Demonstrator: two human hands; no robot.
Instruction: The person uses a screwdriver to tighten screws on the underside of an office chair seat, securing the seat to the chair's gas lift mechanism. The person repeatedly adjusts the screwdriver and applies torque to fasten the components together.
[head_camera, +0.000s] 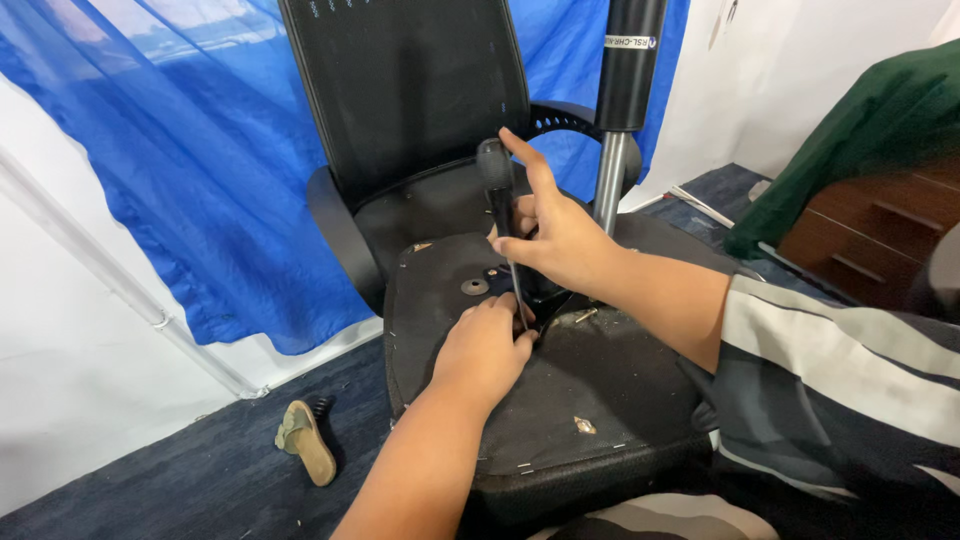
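Black-handled screwdriver (497, 200) stands upright mid-frame on the upturned seat base (600, 400). Right hand (560, 235) is wrapped around its shaft; left hand (485, 350) is closed at the tip, steadying it. A washer (475, 287) and screw (586, 315) lie loose; gas cylinder (625, 100) is upper right, so it looks mid-job.

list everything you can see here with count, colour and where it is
screwdriver: 1, black handle, upright over seat underside
seat underside: 1, black, centre
washer: 1, grey, on seat underside
screw: 1, metal, on seat underside
chair backrest: 1, black mesh, top centre
gas lift cylinder: 1, black and silver, upper right
curtain: 1, blue, left
sandal: 1, tan, floor lower left
green cloth: 1, right
left hand: at screwdriver tip
right hand: gripping screwdriver shaft
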